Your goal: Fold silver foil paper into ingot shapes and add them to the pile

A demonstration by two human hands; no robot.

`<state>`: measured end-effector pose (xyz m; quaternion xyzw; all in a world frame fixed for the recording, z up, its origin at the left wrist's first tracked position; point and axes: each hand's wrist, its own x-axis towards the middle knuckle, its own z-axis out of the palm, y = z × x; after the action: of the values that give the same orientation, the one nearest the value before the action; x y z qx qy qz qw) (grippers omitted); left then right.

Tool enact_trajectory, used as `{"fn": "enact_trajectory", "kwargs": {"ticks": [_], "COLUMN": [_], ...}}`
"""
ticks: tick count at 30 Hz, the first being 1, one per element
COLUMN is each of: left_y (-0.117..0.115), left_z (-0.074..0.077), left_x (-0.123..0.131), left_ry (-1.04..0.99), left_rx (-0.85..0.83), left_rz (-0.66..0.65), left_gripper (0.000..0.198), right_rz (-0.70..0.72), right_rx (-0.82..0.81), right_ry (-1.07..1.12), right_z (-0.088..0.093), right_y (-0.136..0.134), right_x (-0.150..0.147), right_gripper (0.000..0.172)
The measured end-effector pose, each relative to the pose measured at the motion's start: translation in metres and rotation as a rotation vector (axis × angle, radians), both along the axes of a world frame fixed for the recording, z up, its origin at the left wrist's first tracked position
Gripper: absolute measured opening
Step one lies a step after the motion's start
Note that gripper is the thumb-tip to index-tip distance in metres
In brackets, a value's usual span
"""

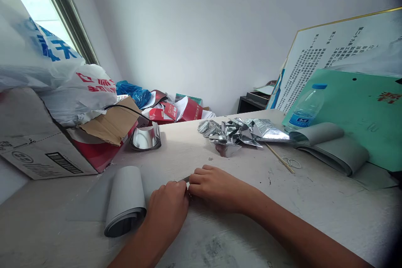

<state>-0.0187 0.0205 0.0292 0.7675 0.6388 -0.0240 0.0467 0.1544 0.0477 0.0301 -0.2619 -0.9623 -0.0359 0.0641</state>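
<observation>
My left hand (169,205) and my right hand (216,188) meet low over the middle of the table, both with curled fingers. A sliver of a thin grey strip (186,179) shows between their fingertips; the rest of it is hidden by the hands. Just left of my left hand lies a loose roll of grey sheet (127,192), resting on a flat translucent sheet (94,194). Beyond my right hand is a pile of shiny silver foil-like scraps (232,132).
A carton (53,150) with plastic bags (78,88) stands left, beside a small shiny metal coil (144,137). At right are a water bottle (306,109), folded grey sheet (339,146), a green board (361,113), a thin stick (279,158) and a rubber band (292,162).
</observation>
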Motion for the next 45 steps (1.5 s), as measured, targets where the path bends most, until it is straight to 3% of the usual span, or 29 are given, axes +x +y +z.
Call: {"fn": "enact_trajectory", "kwargs": {"ticks": [4,14,30,37,42,45], "left_y": [0.0,0.002,0.003,0.003,0.004,0.004], "left_z": [-0.004,-0.001,0.004,0.005,0.005,0.003], "left_x": [-0.002,-0.002,-0.004,-0.003,-0.001,-0.001], "left_ry": [-0.016,0.046,0.004,-0.002,-0.025,-0.044], "left_rx": [0.013,-0.005,-0.034,-0.034,-0.033,-0.032], "left_rz": [-0.021,-0.027,-0.011,-0.007,0.012,0.016], "left_gripper": [0.027,0.025,0.024,0.022,0.026,0.026], "right_rz": [-0.036,0.008,-0.035,-0.019,0.018,-0.035], "right_rx": [-0.062,0.103,-0.124,0.031,0.138,0.163], "right_ry": [-0.005,-0.078,0.042,-0.014,0.04,0.073], "right_z": [0.001,-0.004,0.001,-0.009,-0.02,-0.024], "right_y": [0.0,0.002,0.016,0.027,0.03,0.031], "right_x": [0.003,-0.003,0.009,0.005,0.008,0.008], "right_gripper": [0.007,0.016,0.013,0.018,0.011,0.004]}}
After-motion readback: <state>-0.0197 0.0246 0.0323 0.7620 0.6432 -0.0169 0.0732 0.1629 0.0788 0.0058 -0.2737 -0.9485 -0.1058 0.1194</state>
